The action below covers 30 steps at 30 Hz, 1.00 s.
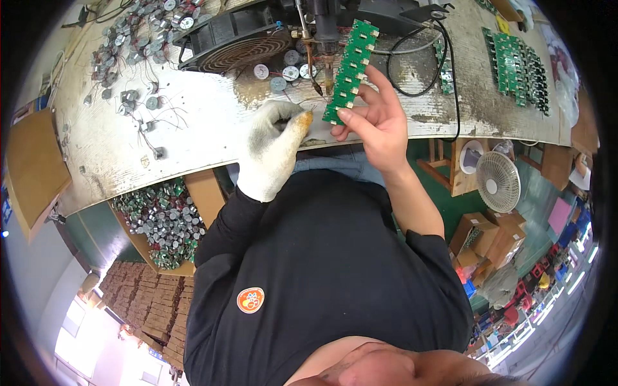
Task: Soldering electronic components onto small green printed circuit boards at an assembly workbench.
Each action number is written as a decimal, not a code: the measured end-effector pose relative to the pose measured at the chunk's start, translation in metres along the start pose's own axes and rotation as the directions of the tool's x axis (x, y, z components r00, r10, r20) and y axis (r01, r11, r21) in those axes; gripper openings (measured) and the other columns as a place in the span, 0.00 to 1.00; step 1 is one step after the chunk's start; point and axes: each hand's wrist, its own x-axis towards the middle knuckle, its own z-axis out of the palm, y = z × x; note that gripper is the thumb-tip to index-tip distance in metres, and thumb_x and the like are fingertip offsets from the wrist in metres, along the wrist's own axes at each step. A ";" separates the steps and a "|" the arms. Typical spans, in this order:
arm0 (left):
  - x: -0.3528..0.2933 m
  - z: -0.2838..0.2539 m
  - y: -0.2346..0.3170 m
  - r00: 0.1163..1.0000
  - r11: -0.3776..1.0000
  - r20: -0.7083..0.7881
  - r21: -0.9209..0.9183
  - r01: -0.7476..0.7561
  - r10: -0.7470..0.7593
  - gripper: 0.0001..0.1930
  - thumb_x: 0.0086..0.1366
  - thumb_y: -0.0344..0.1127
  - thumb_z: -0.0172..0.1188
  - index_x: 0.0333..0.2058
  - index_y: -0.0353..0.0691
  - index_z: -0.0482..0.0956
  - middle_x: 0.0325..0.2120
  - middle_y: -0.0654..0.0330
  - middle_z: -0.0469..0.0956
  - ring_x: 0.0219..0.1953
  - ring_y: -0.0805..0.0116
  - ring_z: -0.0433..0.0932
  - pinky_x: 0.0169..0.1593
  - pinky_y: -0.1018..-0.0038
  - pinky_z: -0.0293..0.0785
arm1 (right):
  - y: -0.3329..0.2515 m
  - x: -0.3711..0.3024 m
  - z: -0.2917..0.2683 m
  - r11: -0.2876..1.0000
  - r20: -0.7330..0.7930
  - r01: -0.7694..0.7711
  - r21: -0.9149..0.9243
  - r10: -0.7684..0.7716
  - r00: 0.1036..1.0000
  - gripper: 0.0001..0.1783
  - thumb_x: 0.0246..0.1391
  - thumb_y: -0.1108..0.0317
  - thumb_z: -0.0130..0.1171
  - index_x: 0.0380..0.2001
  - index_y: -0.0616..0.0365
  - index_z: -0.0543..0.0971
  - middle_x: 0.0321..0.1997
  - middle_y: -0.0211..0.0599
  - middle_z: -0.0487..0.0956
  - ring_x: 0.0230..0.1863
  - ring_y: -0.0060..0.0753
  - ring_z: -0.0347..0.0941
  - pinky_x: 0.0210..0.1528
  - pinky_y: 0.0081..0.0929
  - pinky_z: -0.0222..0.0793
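Observation:
My right hand (380, 122) is bare and grips the lower end of a long green circuit board strip (353, 67), thumb on one side and fingers behind. The strip stands tilted, with small pale connectors along its right edge. My left hand (273, 145), in a white glove with yellowed fingertips, is closed in a pinch just left of the strip's lower end. What it pinches, if anything, is too small to make out; thin wires show near the fingertips. Beyond both hands, a soldering tip (316, 85) points down, with small round motors (278, 84) beside it.
A black fan (241, 48) lies behind the motors. Many wired motors (138, 38) are strewn at the far left. More green boards (515, 67) lie at the far right, near a black cable (456, 83). Below the table edge, a cardboard box (145, 248) holds motors and boards.

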 end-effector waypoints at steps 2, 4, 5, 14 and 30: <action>0.002 0.003 0.008 0.974 0.914 0.099 -0.337 0.224 -0.203 0.08 0.62 0.33 0.59 0.33 0.31 0.79 0.27 0.60 0.79 0.29 0.75 0.77 0.34 0.78 0.72 | -0.004 0.002 0.001 1.000 0.000 -0.008 0.015 0.008 1.000 0.39 0.52 0.85 0.54 0.65 0.62 0.52 0.50 0.53 0.73 0.30 0.35 0.79 0.27 0.25 0.76; 0.006 0.004 0.005 0.968 0.899 0.120 -0.361 0.249 -0.220 0.08 0.62 0.32 0.59 0.33 0.31 0.79 0.27 0.60 0.79 0.29 0.75 0.77 0.34 0.78 0.72 | -0.005 0.003 0.002 1.000 -0.006 0.005 0.026 -0.005 1.000 0.38 0.52 0.85 0.54 0.65 0.62 0.52 0.50 0.54 0.73 0.29 0.35 0.79 0.26 0.25 0.76; 0.007 0.005 0.004 0.961 0.882 0.141 -0.383 0.273 -0.236 0.08 0.62 0.32 0.58 0.33 0.31 0.79 0.27 0.60 0.79 0.28 0.76 0.77 0.33 0.79 0.72 | -0.005 0.004 0.002 0.999 -0.011 0.018 0.036 -0.018 1.000 0.38 0.52 0.85 0.54 0.65 0.62 0.52 0.51 0.55 0.72 0.29 0.35 0.79 0.26 0.24 0.76; 0.011 0.011 0.013 0.906 0.654 0.234 -0.630 0.418 -0.353 0.08 0.61 0.30 0.56 0.32 0.30 0.78 0.27 0.58 0.79 0.28 0.74 0.77 0.33 0.78 0.73 | -0.006 0.008 0.003 0.997 -0.019 0.052 0.063 -0.051 0.999 0.38 0.52 0.85 0.54 0.65 0.63 0.53 0.51 0.56 0.72 0.28 0.35 0.78 0.26 0.25 0.75; 0.016 0.011 0.004 0.942 0.795 0.250 -0.513 0.324 -0.223 0.08 0.65 0.32 0.49 0.36 0.31 0.71 0.33 0.50 0.77 0.34 0.59 0.80 0.40 0.66 0.79 | -0.006 0.012 0.000 0.994 -0.030 0.044 0.096 -0.041 0.999 0.38 0.53 0.84 0.54 0.65 0.60 0.53 0.50 0.55 0.73 0.28 0.36 0.78 0.25 0.25 0.74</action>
